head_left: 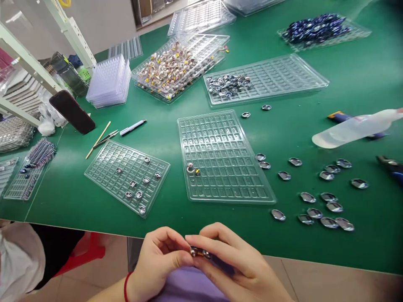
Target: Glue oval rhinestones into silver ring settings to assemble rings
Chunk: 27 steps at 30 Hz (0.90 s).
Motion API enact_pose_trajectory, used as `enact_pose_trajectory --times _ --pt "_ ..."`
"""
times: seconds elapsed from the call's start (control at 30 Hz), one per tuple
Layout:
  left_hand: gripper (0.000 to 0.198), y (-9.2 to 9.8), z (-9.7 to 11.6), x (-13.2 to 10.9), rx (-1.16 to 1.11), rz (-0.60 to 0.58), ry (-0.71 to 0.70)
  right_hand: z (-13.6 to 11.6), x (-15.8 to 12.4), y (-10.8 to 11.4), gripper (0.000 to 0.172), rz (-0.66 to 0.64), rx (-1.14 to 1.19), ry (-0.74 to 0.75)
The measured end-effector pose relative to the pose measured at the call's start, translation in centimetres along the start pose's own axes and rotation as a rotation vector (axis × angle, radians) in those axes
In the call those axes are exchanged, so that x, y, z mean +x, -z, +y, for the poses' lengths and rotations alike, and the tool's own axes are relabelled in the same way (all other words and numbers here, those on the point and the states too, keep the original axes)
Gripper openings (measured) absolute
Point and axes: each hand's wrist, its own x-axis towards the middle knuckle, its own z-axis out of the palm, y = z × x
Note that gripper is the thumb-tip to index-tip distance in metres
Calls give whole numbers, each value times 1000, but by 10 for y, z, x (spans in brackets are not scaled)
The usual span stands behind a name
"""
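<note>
My left hand (160, 258) and my right hand (234, 260) meet in front of the table's near edge. Between their fingertips is a small shiny silver part (199, 252) with rounded ends and an orange-brown strip; the fingers cover most of it. Both hands pinch it. Just beyond them lies a clear compartment tray (220, 167) carrying one small white curved piece (190, 167) with a yellow bit at its left edge. To the right, several faceted silver shells (307, 197) are scattered on the green table (239, 226).
Left of centre, a smaller clear tray (107, 167) holds several silver pieces, near a pen (133, 127), tweezers (106, 139) and a stick (98, 140). Farther back are trays of parts (171, 69) and a phone (72, 111). A squeeze bottle (352, 131) and pliers (392, 164) lie right. Someone sits left (22, 260).
</note>
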Motion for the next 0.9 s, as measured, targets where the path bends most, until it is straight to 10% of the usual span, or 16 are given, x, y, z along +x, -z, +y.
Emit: enact_pose_trajectory --times 0.2,0.5,0.9 --pt "19 -6 3 -7 148 -18 -107 0 -9 3 46 -13 35 49" --pt "20 -6 12 -6 842 -70 -741 7 -13 6 49 -49 91 60" --pt "8 -9 16 -8 987 -195 -973 10 -18 -3 33 30 286 51"
